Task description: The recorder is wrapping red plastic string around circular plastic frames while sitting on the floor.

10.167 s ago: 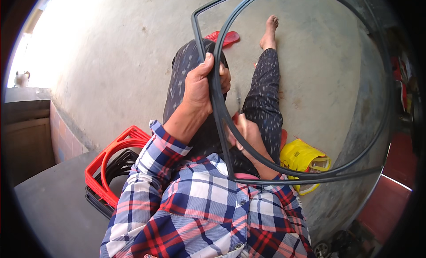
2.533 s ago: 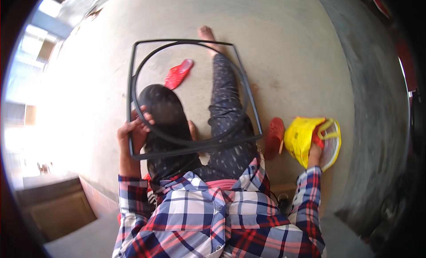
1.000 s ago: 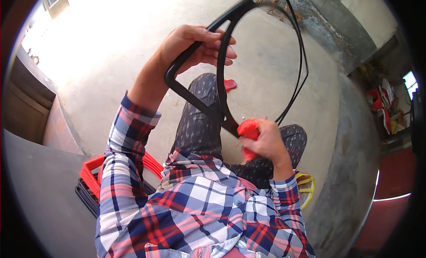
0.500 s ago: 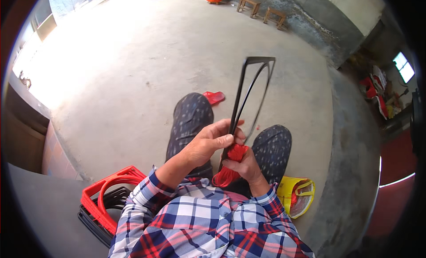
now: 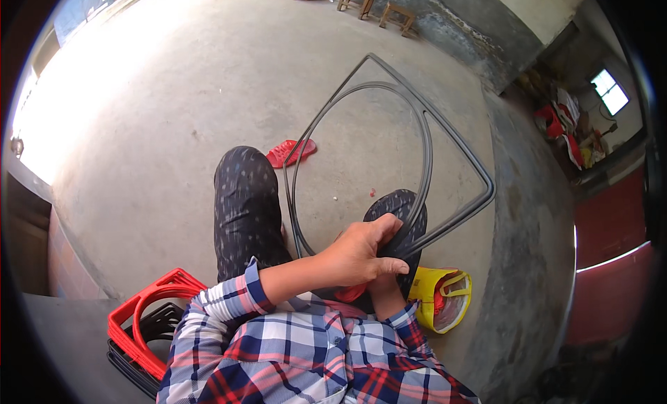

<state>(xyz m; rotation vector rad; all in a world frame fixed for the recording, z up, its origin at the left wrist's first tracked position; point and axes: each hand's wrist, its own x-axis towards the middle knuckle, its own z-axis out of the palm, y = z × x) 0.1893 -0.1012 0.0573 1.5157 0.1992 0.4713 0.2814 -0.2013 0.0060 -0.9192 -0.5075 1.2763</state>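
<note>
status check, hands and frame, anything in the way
Left hand at lower part of dark frame. Right hand mostly hidden, hold unclear. Red bundle partly covered. Left hand blocks the view.

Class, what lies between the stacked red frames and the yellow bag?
In the head view, mostly the person's plaid shirt and both forearms, with part of a red bundle showing below the left hand.

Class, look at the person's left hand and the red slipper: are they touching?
Apart. The head view shows the left hand well below the red slipper in the picture, with grey floor visible between them.
</note>
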